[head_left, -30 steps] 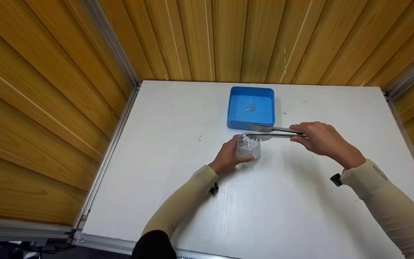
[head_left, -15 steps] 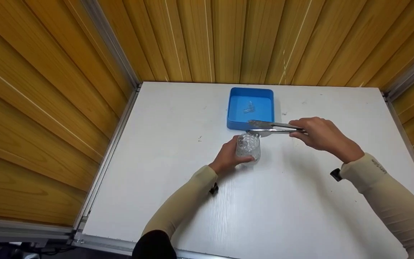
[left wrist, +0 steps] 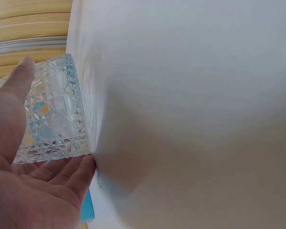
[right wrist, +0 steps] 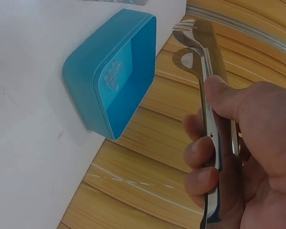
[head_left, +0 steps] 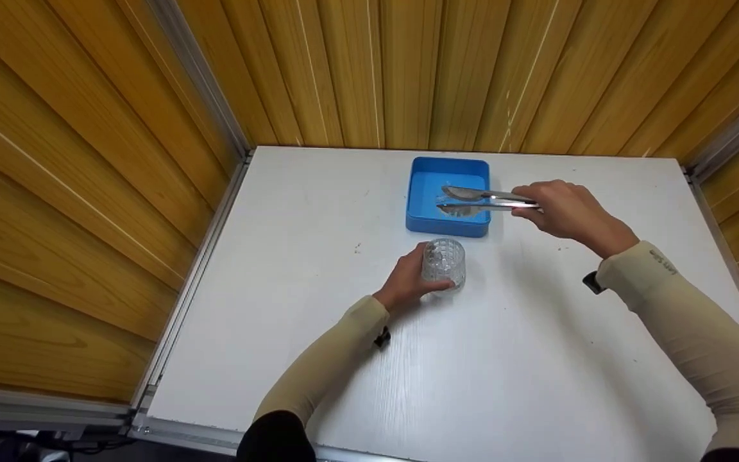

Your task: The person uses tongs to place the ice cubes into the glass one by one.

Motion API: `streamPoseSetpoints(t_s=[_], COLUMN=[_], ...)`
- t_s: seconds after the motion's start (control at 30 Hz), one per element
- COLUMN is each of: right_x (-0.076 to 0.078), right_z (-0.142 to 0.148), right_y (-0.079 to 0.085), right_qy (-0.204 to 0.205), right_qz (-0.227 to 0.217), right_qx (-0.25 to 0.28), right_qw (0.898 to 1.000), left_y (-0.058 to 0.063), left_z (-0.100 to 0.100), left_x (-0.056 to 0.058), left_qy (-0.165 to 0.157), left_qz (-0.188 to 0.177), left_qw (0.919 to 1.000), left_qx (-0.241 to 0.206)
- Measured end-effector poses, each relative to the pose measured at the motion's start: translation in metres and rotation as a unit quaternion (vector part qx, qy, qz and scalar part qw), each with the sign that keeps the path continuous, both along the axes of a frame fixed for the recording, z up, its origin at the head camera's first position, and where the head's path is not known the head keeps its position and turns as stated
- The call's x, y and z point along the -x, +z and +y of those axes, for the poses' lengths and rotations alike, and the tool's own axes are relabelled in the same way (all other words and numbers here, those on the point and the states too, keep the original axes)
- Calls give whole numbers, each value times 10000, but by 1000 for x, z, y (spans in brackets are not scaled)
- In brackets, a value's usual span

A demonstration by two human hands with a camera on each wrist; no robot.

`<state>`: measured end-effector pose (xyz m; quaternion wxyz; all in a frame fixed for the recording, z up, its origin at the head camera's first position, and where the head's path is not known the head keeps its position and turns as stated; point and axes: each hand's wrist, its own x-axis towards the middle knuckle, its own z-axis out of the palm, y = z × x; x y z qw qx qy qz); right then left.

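My left hand [head_left: 408, 277] grips a clear cut-glass tumbler [head_left: 444, 264] on the white table, with its thumb across the near side. In the left wrist view the thumb and fingers wrap the patterned glass [left wrist: 62, 109]. My right hand [head_left: 565, 208] holds metal serving tongs [head_left: 462, 193] by the handle, their two arms a little apart. The tong heads overlap a blue square box [head_left: 446, 227] beyond the tumbler. In the right wrist view one head has fork prongs and the other is a broad blade. Small clear pieces [right wrist: 113, 76] lie on the box floor.
The white table [head_left: 305, 256] carries a few small specks left of the tumbler. Wood-patterned panels [head_left: 401, 70] stand behind the table and at both sides, with metal framing [head_left: 199, 77] at the corners.
The right hand has moved the tongs away from the tumbler's rim, up and over the blue box. The left hand and tumbler have stayed put.
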<state>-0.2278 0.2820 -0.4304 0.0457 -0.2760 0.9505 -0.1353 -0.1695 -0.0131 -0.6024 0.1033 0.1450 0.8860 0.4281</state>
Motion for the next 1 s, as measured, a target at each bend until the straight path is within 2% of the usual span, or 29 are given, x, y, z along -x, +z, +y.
streamPoseSetpoints(t_s=[0.3,0.43,0.63,0.83,1.0], right_x=[28,41,60,74,84], right_z=[-10,-16,-28,-37,-43], right_y=[-2,-2,-4,-8,-12], right_qy=[-84,-222,-456,-619,-805], right_qz=[-138,-363,-719,-814,-960], right_qx=[-81,-174,-255,-286,-109], right_qw=[9998,9989,9960,9943,9921], left_y=[2,4,4,3,5], left_z=[1,1,-2,-4,-4], left_x=[1,1,1,0,0], left_qy=[32,43,43,60,82], left_qz=[-107,-190,-56,-28,-70], left_qw=[9999,9998,10000,10000,9999], left_qx=[47,5,43,14,-129])
